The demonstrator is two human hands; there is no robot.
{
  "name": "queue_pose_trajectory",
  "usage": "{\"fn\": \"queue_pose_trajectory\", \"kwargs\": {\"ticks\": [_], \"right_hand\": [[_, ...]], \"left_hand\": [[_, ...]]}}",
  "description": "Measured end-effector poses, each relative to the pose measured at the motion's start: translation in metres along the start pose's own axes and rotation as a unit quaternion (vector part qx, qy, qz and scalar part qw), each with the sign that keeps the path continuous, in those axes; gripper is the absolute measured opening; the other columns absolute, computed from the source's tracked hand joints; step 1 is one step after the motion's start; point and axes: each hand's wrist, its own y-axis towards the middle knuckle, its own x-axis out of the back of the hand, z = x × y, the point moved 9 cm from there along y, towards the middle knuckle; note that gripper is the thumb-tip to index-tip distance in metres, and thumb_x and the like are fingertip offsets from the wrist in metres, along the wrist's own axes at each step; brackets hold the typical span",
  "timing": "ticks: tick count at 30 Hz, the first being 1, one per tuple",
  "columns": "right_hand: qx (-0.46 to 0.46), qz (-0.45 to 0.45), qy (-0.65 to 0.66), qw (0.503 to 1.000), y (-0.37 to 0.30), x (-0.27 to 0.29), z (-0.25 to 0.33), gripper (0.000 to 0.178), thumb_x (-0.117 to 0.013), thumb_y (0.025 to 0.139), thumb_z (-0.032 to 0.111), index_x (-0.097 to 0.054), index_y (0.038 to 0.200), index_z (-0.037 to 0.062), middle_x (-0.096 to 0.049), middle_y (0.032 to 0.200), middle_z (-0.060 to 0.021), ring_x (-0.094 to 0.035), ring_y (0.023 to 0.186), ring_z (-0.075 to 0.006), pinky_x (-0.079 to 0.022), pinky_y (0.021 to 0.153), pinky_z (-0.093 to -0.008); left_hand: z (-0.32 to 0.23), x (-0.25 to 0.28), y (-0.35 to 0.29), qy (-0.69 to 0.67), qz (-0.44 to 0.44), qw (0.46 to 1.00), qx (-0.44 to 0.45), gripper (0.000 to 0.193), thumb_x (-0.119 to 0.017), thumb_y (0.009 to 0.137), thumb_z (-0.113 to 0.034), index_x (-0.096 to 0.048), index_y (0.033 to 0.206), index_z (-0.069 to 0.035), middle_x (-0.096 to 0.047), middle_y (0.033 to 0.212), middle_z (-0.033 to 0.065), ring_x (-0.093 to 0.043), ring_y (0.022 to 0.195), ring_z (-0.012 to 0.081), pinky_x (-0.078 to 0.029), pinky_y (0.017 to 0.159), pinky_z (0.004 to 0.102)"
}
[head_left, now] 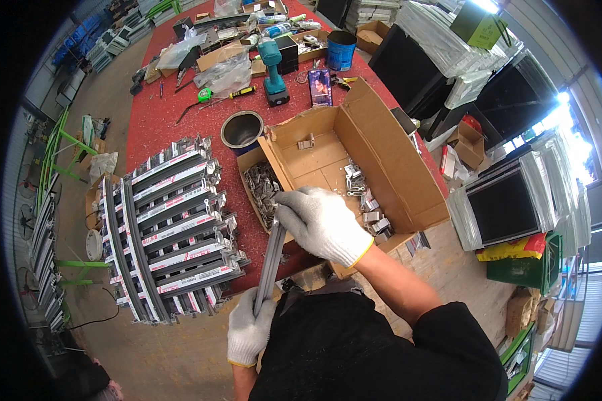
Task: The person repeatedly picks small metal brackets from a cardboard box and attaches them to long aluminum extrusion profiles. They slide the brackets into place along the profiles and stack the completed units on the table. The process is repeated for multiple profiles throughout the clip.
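My left hand (pixel 251 327), in a white knit glove, is closed around the lower end of a slim grey metal profile (pixel 269 269). The profile slants upward and away from me. At its upper end the fingers of my gloved right hand (pixel 322 224) are closed over it; whether a small part is pinched there too is hidden. Just beyond those fingers a narrow cardboard box (pixel 249 160) holds many small metal fittings (pixel 263 189). A larger open cardboard box (pixel 318 164) stands beside it, with loose metal brackets (pixel 374 217) along its right side.
A crossed stack of metal profiles (pixel 174 230) covers the red table's (pixel 167 127) left front. Behind the boxes are a dark tin (pixel 242 129), a teal cordless drill (pixel 273 70), a phone (pixel 320 88), a green tape measure (pixel 204 95) and a blue bucket (pixel 341 50). Wrapped panels (pixel 508 207) stand at right.
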Motion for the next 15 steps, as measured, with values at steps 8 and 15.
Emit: {"fn": "queue_pose_trajectory", "kwargs": {"ticks": [8,15], "right_hand": [[0.017,-0.073,0.029,0.997,-0.008,0.004,0.03,0.02,-0.073,0.103,0.018,-0.078,0.114,0.0032,-0.076,0.101,-0.0221,-0.074,0.096,-0.0457,-0.061,0.087,-0.0544],[0.048,-0.166,-0.008,0.985,-0.015,0.015,0.05,0.012,-0.074,0.1,0.011,-0.079,0.11,0.0058,-0.076,0.103,-0.0151,-0.073,0.099,-0.0381,-0.06,0.089,-0.0494]], "left_hand": [[-0.02,0.012,0.008,-0.026,-0.016,0.999,-0.02,0.043,-0.075,0.101,-0.027,-0.074,0.131,0.004,-0.077,0.096,0.0189,-0.073,0.087,0.0262,-0.058,0.084,0.0412],[-0.037,0.019,0.01,-0.017,0.015,0.999,-0.033,0.04,-0.08,0.099,-0.031,-0.075,0.12,0.002,-0.077,0.097,0.0262,-0.078,0.091,0.0416,-0.059,0.085,0.0478]]}}
